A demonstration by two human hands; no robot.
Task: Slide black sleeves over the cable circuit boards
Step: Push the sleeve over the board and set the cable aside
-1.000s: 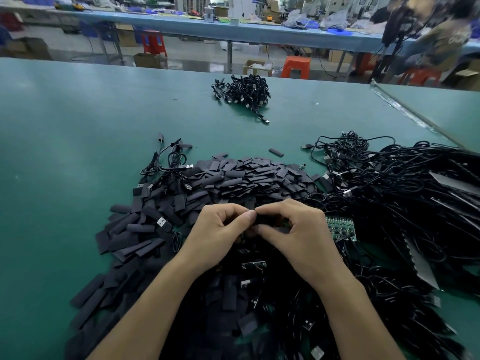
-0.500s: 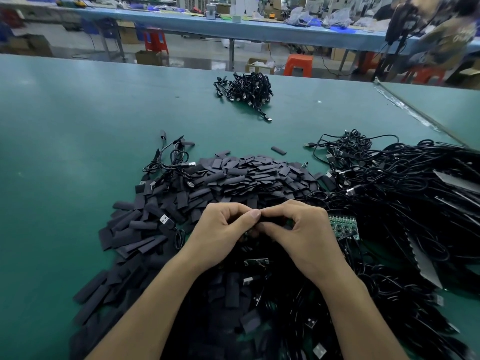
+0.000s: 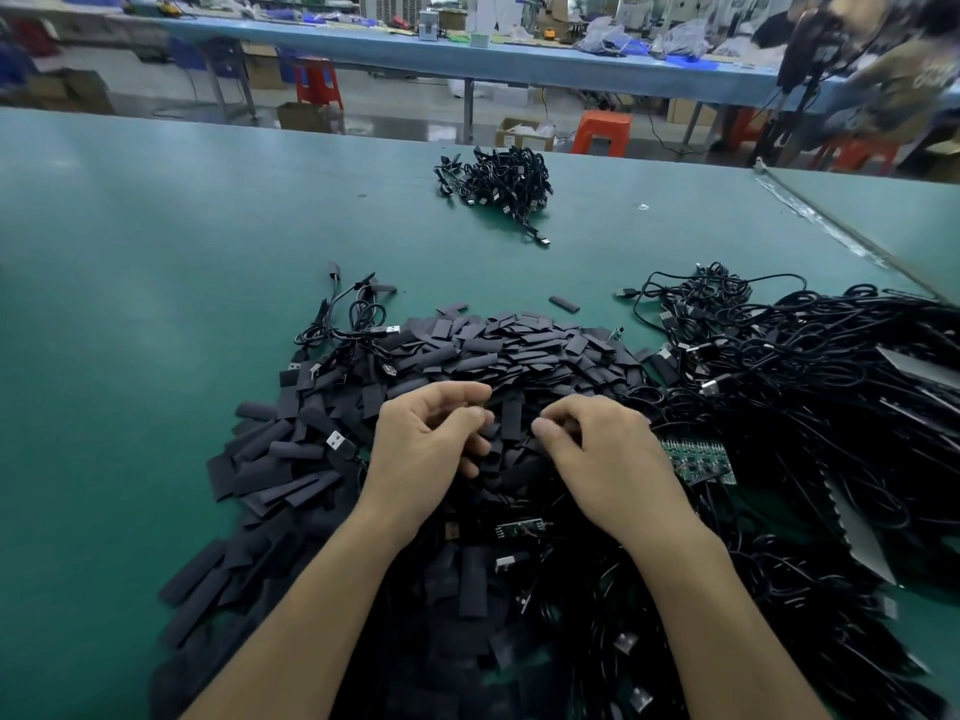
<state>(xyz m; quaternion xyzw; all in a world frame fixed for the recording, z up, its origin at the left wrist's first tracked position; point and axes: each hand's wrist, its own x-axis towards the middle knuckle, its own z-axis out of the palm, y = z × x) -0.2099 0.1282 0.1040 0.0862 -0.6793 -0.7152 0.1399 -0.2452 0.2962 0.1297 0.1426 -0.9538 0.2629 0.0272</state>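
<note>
Head view: my left hand (image 3: 423, 449) and right hand (image 3: 602, 459) hover apart, fingers curled, over the black sleeves (image 3: 519, 350) heaped by the worktop's (image 3: 156, 252) near edge. I can't tell what either grips. A green circuit board (image 3: 698, 459) lies just beside the right hand, with cables (image 3: 805, 387) tangled rightward.

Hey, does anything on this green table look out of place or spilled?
One black sleeve lies alone on the green table, just beyond the sleeve pile, as if strayed. A small white scrap sits farther back, right of the small cable bundle. Nothing looks damaged.
</note>
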